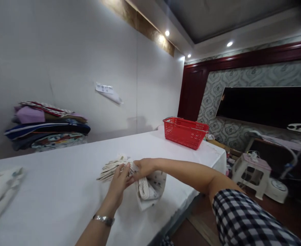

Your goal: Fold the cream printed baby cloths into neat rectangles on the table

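A cream cloth [154,186] with a small printed pattern is bunched above and on the white table, its left part gathered into several stacked pleats and its right part curling over in a loop. My left hand [119,182], with a silver band at the wrist, presses its fingers on the pleats from the near side. My right hand [142,168] reaches across from the right and grips the middle of the same cloth, beside the left fingertips. Some of its fingers are hidden by the cloth and the left hand. Another patterned cloth [1,191] lies folded at the table's left edge.
A red plastic basket [183,134] stands at the far right of the white-covered table [63,184]. Against the wall at back left is a stack of folded fabrics [48,128]. Off the table's right side are a plastic stool [253,171] and a wall-mounted screen [265,106].
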Tool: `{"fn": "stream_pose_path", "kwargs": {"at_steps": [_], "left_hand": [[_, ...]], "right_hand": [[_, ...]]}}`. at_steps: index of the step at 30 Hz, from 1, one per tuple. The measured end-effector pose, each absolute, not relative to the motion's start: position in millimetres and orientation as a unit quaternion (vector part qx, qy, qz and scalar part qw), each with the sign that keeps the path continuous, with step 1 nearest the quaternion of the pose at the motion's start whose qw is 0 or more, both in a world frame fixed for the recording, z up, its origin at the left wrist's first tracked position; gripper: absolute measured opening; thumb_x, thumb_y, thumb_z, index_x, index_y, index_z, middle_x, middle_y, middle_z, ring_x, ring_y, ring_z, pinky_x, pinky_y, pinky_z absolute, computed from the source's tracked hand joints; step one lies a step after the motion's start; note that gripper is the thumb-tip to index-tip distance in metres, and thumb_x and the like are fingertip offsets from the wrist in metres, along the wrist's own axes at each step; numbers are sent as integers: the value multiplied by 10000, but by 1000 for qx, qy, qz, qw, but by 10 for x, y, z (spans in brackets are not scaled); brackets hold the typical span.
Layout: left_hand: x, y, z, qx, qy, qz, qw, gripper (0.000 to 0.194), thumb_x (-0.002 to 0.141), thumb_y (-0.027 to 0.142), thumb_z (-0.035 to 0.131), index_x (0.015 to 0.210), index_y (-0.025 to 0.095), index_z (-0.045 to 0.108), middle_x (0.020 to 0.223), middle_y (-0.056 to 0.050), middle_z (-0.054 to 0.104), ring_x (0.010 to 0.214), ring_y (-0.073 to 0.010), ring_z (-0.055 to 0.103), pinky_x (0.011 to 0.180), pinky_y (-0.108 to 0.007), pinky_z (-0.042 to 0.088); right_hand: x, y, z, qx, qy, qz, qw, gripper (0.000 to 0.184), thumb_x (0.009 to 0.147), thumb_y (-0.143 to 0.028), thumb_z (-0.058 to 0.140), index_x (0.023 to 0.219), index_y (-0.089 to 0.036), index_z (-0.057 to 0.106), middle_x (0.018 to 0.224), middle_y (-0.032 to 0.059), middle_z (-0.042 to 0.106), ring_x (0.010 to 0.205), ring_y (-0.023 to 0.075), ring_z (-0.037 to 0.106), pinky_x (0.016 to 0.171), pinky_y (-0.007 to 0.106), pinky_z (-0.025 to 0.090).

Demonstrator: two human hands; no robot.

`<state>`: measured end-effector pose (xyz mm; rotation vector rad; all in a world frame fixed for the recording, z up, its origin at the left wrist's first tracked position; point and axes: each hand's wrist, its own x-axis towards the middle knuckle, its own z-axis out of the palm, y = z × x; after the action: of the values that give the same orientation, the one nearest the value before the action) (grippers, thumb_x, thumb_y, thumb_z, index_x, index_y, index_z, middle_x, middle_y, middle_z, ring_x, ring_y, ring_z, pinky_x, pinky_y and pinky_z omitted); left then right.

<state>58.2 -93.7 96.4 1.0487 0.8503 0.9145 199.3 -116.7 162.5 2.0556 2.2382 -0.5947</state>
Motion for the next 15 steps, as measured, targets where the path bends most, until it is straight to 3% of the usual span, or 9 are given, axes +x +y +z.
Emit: {"fn": "stream_pose_path", "kwargs": {"at_steps": [4,8,15], "left_hand": [[533,-1031,998,461,372,389,706,634,772,507,591,1315,251,388,1218,-135,517,785,-183,638,753,-346,505],[472,-1088,1006,470,367,395,699,653,771,504,597,1327,247,370,1168,-125,551,809,-182,642,825,-378,484],[491,-982,882,507,347,414,672,649,752,444,644,1313,245,385,1094,-105,585,843,-192,649,844,-364,494]], "right_hand": [[1857,-1147,1605,665,725,-169,62,746,604,-644,660,1157,-156,548,1046,104,650,919,255,619,724,301,478],[1793,-1131,1554,673,724,-136,66,673,650,-543,664,1180,-149,534,1055,106,648,920,250,617,690,280,468],[2026,-1113,1426,659,728,-183,-52,498,649,-388,695,1085,-169,595,990,34,649,862,188,590,686,233,438]]}}
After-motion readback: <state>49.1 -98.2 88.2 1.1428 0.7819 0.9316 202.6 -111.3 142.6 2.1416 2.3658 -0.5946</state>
